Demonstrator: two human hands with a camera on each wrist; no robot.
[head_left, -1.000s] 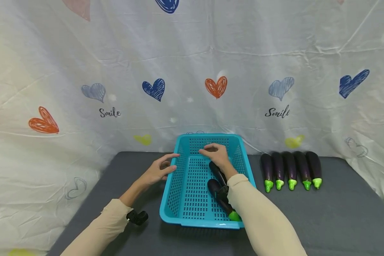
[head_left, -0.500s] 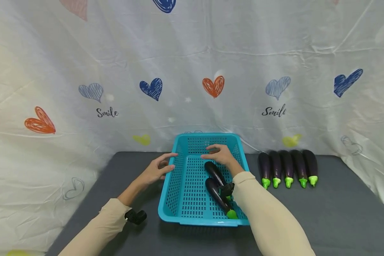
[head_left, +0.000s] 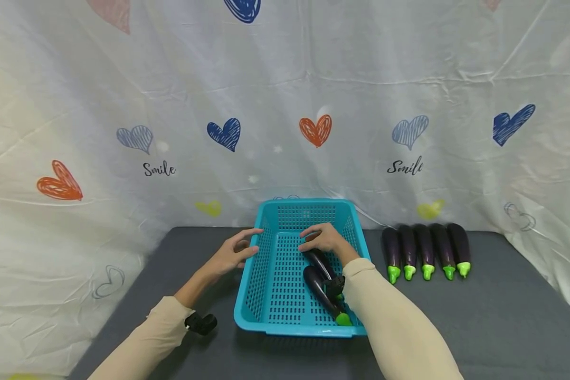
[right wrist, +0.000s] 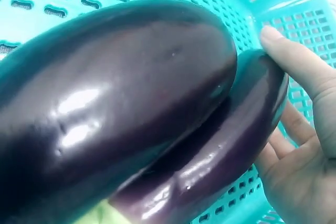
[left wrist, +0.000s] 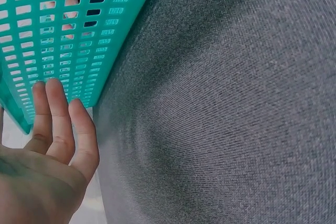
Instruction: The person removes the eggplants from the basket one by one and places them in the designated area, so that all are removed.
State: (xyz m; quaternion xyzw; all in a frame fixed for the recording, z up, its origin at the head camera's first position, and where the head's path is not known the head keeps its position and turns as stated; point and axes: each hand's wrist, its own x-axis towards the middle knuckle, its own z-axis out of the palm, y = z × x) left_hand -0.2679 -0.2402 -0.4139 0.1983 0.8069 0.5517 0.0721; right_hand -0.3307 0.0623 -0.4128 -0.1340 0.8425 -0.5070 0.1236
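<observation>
Two dark purple eggplants lie slanted side by side in a blue plastic basket (head_left: 275, 331). At the far end of the upper eggplant (head_left: 317, 260) is my right hand (head_left: 324, 238). In the right wrist view its thumb (right wrist: 294, 56) lies against the end of that eggplant (right wrist: 231, 129), and the other fingers spread loosely behind it. The nearer eggplant (right wrist: 136, 87) fills much of that view. My left hand (head_left: 230, 254) is at the basket's left side, thumb and forefinger at the rim. In the left wrist view its extended fingers (left wrist: 59, 124) stand by the perforated outer wall.
Several more eggplants (head_left: 425, 248) lie in a row on the grey table (head_left: 494, 311), right of the basket, green stems toward me. A white curtain (head_left: 266, 95) printed with hearts hangs behind the table.
My right hand has lowered toward me, onto the end of the upper eggplant. The left hand stays at the rim. The head view has shifted slightly.
</observation>
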